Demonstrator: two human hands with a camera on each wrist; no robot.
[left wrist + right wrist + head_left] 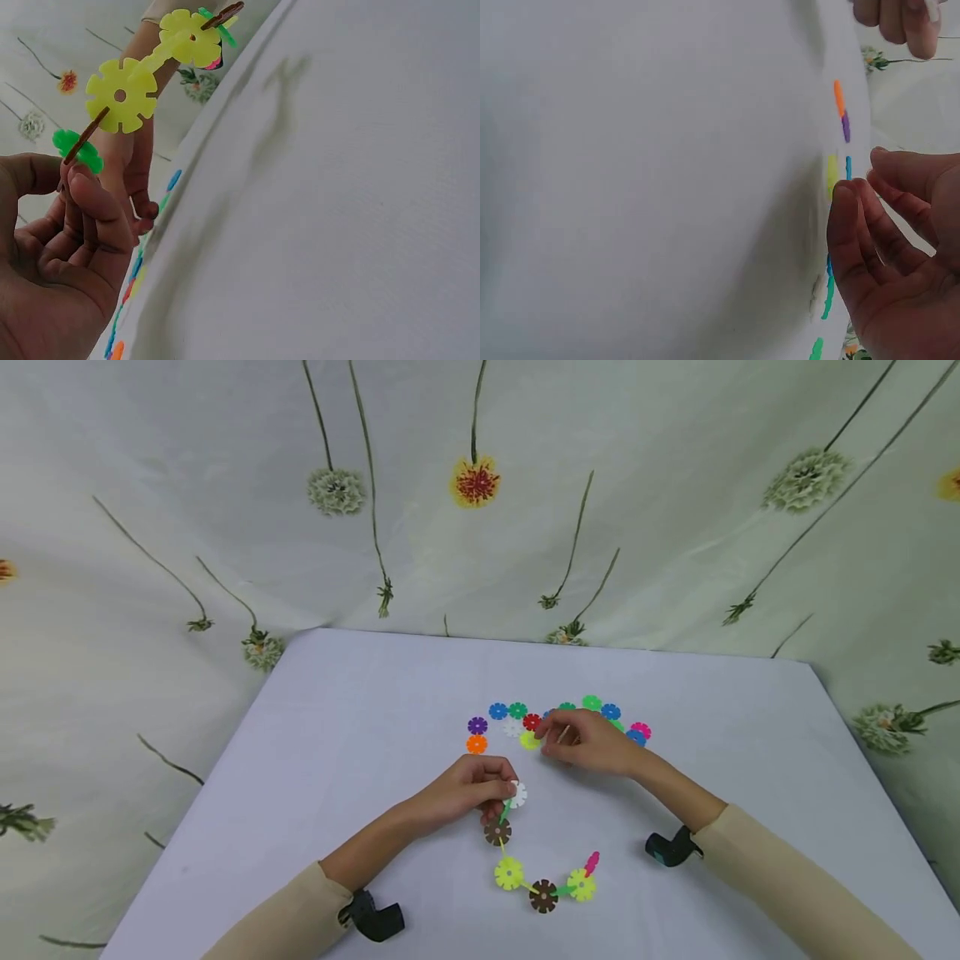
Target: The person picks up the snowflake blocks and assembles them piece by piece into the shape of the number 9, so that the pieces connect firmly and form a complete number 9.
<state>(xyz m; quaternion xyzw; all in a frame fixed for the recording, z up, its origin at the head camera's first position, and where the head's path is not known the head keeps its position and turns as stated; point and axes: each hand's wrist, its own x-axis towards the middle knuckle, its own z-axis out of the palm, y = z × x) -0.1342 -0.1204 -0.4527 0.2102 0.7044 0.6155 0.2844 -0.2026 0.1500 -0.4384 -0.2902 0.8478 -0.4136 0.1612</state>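
Note:
My left hand (474, 787) pinches a white notched disc (519, 796) at one end of a chain of interlocking plastic snowflake discs. Below the fingers hang a brown disc (497, 832) and a yellow disc (509, 873). From there the chain curves right through another brown disc (543, 897) and yellow disc (582, 886) to a pink disc (592, 863), with green and yellow discs slotted edge-on between. Over the loose discs hovers my right hand (592, 742), fingers loosely bent; in the right wrist view nothing shows between thumb and fingertips.
Several loose discs lie on the white table (360, 710) beyond the hands, among them a purple one (477, 726), an orange one (476, 744) and a red one (532, 722). Some are hidden behind the right hand. A flower-printed cloth (420, 552) hangs behind the table.

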